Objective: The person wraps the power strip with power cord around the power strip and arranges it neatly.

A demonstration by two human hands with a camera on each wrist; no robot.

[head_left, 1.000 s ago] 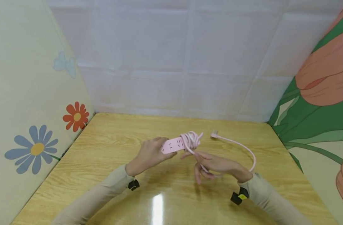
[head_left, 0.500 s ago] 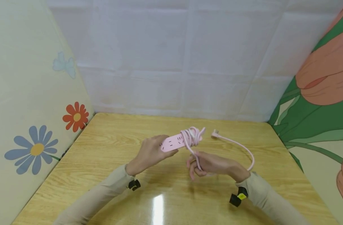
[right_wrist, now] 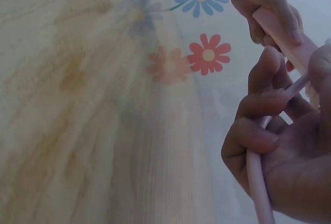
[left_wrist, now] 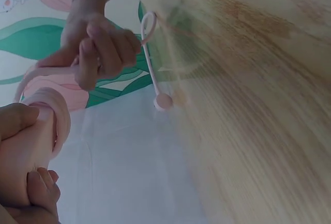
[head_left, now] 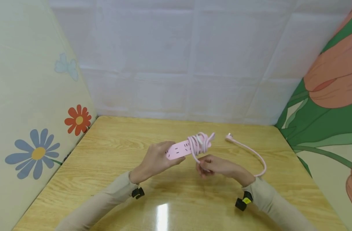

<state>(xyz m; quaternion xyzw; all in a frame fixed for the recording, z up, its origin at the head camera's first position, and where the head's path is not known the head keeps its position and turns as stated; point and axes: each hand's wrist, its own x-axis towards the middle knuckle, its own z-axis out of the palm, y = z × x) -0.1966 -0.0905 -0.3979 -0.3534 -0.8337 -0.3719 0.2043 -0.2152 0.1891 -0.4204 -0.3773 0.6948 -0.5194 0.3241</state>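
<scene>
A pink power strip (head_left: 177, 150) is held above the table by my left hand (head_left: 155, 160), which grips its left end with the sockets facing up. Several turns of pink cord (head_left: 194, 146) wrap the strip's right end. From the lowest turn the cord runs down into my right hand (head_left: 217, 165). In the right wrist view the fingers of that hand curl round the cord (right_wrist: 257, 175). Past the hand, the loose cord bends back across the table to the plug (head_left: 229, 137). The left wrist view shows thumb and fingers on both sides of the strip (left_wrist: 20, 157).
The wooden table (head_left: 121, 134) carries the plug and the loose cord at the right. A white sheet (head_left: 141, 64) hangs behind it. Flower-patterned panels stand at the left (head_left: 37, 96) and right (head_left: 332, 128). Each wrist wears a small black camera mount (head_left: 137, 192).
My right hand has drawn its fingers closer round the cord. The strip has shifted slightly right in my left hand. The plug and loose cord have slid a little to the right.
</scene>
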